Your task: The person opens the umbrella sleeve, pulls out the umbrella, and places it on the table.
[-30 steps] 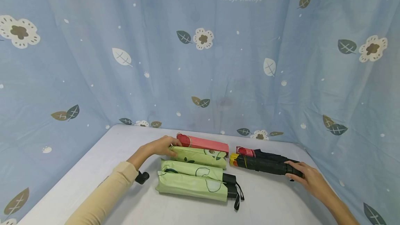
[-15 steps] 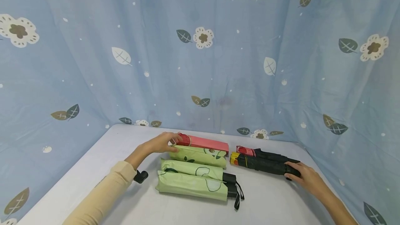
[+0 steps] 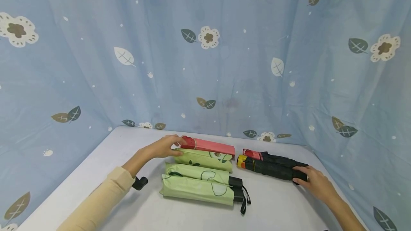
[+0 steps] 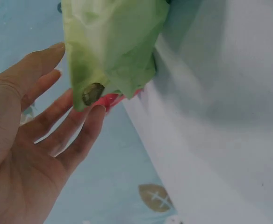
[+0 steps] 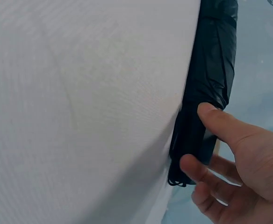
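Note:
My left hand (image 3: 163,146) is at the left end of a folded light green umbrella (image 3: 202,159), its fingers spread and gently bent. In the left wrist view the fingertips touch the corner of the green cover (image 4: 120,44), and a bit of red (image 4: 109,100) shows behind. A folded red umbrella (image 3: 212,146) lies just behind the green one. On the right, my right hand (image 3: 316,184) pinches the handle end of a folded black umbrella (image 3: 273,169) with a yellow tip, thumb on its near side. A second black umbrella (image 3: 277,158) with a red end lies behind it.
Two more folded green umbrellas (image 3: 199,191) with black handles and wrist straps (image 3: 244,206) lie in front, side by side. Everything rests on a white table surface (image 3: 273,209). A blue patterned curtain (image 3: 167,92) encloses the back and sides.
My left hand has shifted slightly back and left, its fingers lifting toward the red umbrella's end. My right hand has slid a little left along the black umbrella's end.

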`<action>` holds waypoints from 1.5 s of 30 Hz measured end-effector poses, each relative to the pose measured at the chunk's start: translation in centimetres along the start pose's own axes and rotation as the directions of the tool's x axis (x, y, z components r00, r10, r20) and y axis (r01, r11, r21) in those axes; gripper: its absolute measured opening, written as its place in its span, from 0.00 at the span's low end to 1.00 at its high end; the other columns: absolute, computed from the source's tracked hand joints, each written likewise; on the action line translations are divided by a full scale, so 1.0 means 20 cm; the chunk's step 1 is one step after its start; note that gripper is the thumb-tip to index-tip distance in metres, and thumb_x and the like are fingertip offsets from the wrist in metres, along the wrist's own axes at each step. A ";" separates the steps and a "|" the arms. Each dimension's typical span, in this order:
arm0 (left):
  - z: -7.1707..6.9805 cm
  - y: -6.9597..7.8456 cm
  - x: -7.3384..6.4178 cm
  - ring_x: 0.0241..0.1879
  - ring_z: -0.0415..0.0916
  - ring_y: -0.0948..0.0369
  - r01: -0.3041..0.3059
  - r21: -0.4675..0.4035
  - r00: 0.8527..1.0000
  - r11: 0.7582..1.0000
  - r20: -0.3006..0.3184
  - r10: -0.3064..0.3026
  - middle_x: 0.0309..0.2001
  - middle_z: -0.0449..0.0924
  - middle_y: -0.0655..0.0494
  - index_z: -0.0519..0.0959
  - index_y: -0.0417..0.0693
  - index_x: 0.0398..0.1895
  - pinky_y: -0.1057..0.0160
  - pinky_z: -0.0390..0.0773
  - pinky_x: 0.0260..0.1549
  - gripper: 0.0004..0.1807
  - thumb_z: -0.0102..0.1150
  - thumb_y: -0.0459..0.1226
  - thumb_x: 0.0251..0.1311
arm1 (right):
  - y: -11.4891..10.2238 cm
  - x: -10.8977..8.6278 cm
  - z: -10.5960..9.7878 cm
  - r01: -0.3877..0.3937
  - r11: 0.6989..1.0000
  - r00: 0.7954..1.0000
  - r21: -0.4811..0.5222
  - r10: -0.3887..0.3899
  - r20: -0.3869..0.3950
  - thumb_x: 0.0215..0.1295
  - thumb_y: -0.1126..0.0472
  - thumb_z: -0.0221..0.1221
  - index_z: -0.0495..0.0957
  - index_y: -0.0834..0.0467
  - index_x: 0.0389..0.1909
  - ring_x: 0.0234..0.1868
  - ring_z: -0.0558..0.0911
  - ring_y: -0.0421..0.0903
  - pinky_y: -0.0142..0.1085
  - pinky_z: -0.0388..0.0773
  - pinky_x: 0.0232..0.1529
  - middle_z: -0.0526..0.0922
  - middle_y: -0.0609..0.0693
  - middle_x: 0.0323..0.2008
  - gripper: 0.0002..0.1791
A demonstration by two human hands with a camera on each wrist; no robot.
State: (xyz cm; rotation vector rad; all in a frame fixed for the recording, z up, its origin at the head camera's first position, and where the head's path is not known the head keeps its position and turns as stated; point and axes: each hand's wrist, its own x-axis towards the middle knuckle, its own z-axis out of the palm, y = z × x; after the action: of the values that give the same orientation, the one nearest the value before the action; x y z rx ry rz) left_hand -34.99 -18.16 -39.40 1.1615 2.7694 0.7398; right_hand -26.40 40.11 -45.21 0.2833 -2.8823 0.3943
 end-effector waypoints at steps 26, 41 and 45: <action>0.02 0.15 -0.09 0.43 0.81 0.53 -0.073 -0.001 0.996 0.997 0.057 0.073 0.47 0.83 0.47 0.80 0.42 0.54 0.60 0.83 0.41 0.19 0.65 0.40 0.62 | -0.30 0.04 -0.07 0.103 0.994 0.991 0.024 -0.101 -0.084 0.58 0.50 0.69 0.83 0.50 0.49 0.19 0.66 0.29 0.29 0.65 0.20 0.83 0.48 0.38 0.18; 0.08 0.14 -0.12 0.45 0.82 0.56 -0.050 -0.018 0.989 0.999 0.138 0.052 0.45 0.84 0.51 0.79 0.43 0.57 0.58 0.82 0.44 0.23 0.67 0.42 0.60 | -0.45 0.07 0.01 0.149 0.988 0.988 0.049 -0.147 -0.054 0.57 0.51 0.69 0.84 0.47 0.47 0.21 0.67 0.28 0.27 0.66 0.21 0.85 0.47 0.38 0.16; 0.09 0.14 -0.12 0.47 0.81 0.57 -0.022 -0.008 0.988 1.000 0.152 0.023 0.46 0.83 0.53 0.79 0.45 0.56 0.58 0.82 0.46 0.23 0.68 0.42 0.59 | -0.50 0.08 0.01 0.170 0.984 0.985 0.052 -0.169 -0.034 0.58 0.52 0.69 0.84 0.48 0.47 0.22 0.67 0.29 0.27 0.65 0.20 0.84 0.47 0.38 0.16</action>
State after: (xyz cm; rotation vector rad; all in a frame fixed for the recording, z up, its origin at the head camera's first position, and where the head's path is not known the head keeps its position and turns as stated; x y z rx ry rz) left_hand -31.12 -17.35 -40.18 1.1962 2.6318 0.6331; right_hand -25.75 30.36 -42.70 0.5235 -2.7946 0.4422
